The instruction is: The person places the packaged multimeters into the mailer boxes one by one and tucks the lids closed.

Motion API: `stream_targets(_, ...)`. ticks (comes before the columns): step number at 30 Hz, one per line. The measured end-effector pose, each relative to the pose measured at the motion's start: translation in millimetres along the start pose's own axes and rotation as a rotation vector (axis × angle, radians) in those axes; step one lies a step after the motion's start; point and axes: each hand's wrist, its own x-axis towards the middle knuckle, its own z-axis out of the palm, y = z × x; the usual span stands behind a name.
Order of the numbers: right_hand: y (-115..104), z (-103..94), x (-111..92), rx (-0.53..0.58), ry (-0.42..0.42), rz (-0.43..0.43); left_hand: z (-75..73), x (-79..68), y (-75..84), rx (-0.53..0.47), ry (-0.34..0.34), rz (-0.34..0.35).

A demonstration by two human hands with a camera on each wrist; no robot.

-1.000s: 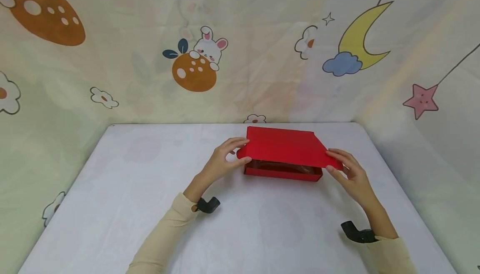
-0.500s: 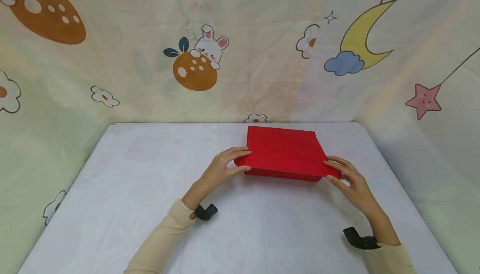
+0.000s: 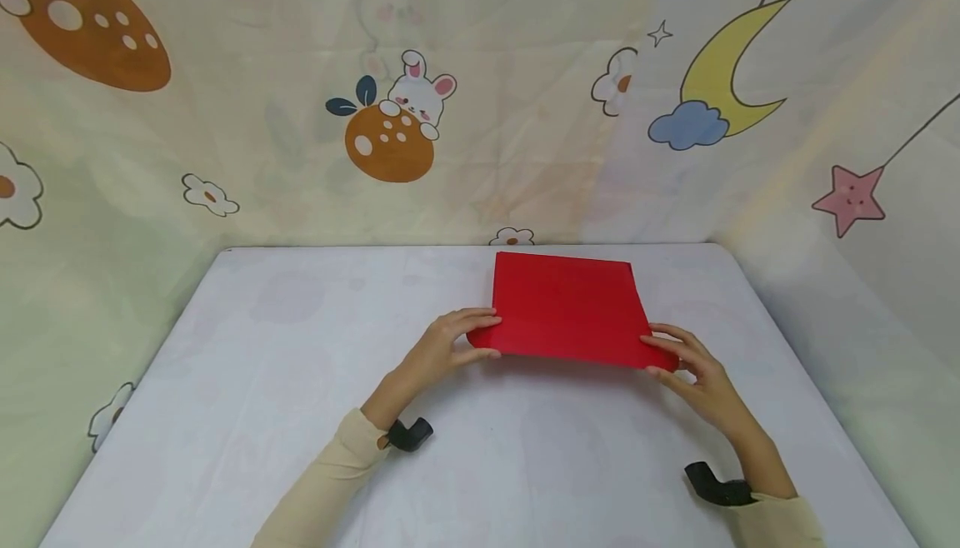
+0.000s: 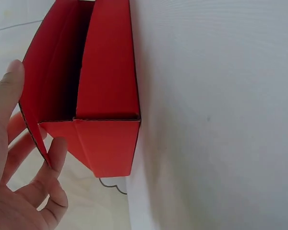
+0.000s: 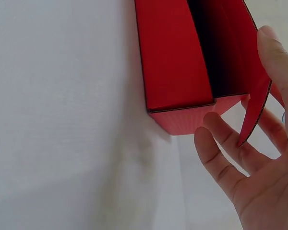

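Observation:
A red cardboard box [image 4: 108, 72] with a hinged lid [image 3: 566, 306] lies on the white table toward its back. From the head view only the lid's top shows, tilted down toward the person and covering the body. Both wrist views reveal a dark gap between the lid and the front wall [image 5: 175, 57]. My left hand [image 3: 442, 348] pinches the lid's left front corner flap between thumb and fingers. At the right front corner, my right hand [image 3: 697, 373] grips the matching flap the same way. What lies inside the box is hidden.
The white table [image 3: 262, 381] ends at a back edge just behind the box. Printed cloth walls [image 3: 525, 98] surround it at the back and sides. A black wrist camera [image 3: 408, 435] sits at the left wrist, another black camera [image 3: 718, 484] at the right.
Both hands have swung the lid's front edge down and toward the person. The box's front wall and clear plastic-looking contents, visible a second ago, are now covered in the head view.

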Motion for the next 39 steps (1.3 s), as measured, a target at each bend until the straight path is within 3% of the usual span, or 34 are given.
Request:
stream_targets(6,16.2,3.8,-8.0,0.049,-0.029,0.060,4.5,-3.9,-2.9,0.023,-0.055,-0.028)
stream_targets(11,19.7,8.2,-9.1,0.057,-0.011,0.026,5.8,-5.6,-2.9,0.034,-0.080,-0.040)
stream_targets(24,26.4,15.8,-14.5,0.035,0.018,0.010,22.6,-14.2,-9.3,0.082,-0.050,-0.033)
stream_targets(29,30.4,17.0,-17.4,0.043,0.028,0.038,30.8,-14.9,-18.7,0.025,-0.006,0.025)
stream_targets(32,19.5,16.5,-15.8,0.051,0.038,0.056,37.3,-17.3,-28.2,-0.054,0.046,0.055)
stream_targets(36,6.6,15.6,-14.0,0.032,0.046,0.058,42.8,-20.2,-33.9,-0.159,0.082,0.036)
stream_targets(39,8.6,19.0,-15.0,0.035,0.059,0.059,42.2,-21.3,-33.8,-0.199,0.080,0.011)
